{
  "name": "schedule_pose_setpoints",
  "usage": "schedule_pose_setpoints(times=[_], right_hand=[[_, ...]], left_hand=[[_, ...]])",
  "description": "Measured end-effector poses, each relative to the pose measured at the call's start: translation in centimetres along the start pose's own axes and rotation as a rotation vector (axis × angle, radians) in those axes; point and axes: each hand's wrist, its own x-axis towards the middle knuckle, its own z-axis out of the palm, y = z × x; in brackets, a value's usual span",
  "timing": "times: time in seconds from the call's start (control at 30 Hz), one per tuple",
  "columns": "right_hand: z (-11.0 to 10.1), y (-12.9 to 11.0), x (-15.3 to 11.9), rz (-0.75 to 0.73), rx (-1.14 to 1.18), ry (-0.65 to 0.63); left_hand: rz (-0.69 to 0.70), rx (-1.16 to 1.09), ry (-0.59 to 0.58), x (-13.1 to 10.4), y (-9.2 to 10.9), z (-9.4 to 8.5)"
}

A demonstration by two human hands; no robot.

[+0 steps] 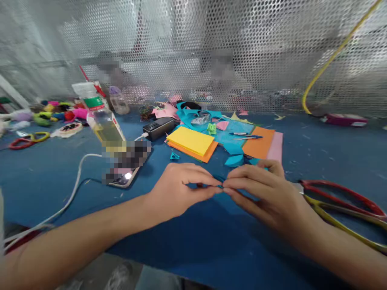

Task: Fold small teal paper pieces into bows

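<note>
My left hand (184, 187) and my right hand (263, 191) meet above the front of the blue table (199, 241). Both are closed, fingertips pinching a small piece of blue paper (219, 178) between them. Most of that piece is hidden by the fingers, so its shape cannot be made out. Just beyond my right hand lie blue paper cutouts (234, 160). A small folded blue paper piece (174, 156) rests beyond my left hand. Behind it sits a stack of yellow paper (191, 140) over orange sheets. Scissors with red and yellow handles (344, 205) lie beside my right wrist.
A phone (130, 165) with a white cable (79, 177) lies to the left, near a bottle (102, 117) and a black device (159, 128). Orange paper (259, 141) and a pen (246, 135) are farther back. Perforated metal mesh (187, 36) stands behind the table.
</note>
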Motion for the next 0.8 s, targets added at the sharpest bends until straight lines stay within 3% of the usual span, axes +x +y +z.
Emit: schedule_pose_setpoints(times=[0.3, 0.53, 0.7, 0.8], right_hand=[[-0.45, -0.55, 0.82, 0.061, -0.067, 0.132], [-0.43, -0.66, 0.68, 0.055, -0.048, 0.087], [-0.45, -0.53, 0.51, 0.028, 0.034, 0.01], [-0.5, -0.44, 0.51, 0.024, 0.087, -0.003]], left_hand=[[-0.122, -0.031, 0.064, 0.24, 0.35, 0.34], [-0.105, 0.001, 0.084, 0.24, 0.34, 0.24], [-0.021, 0.004, 0.025, 0.21, 0.4, 0.26], [-0.107, -0.046, 0.019, 0.14, 0.56, 0.41]])
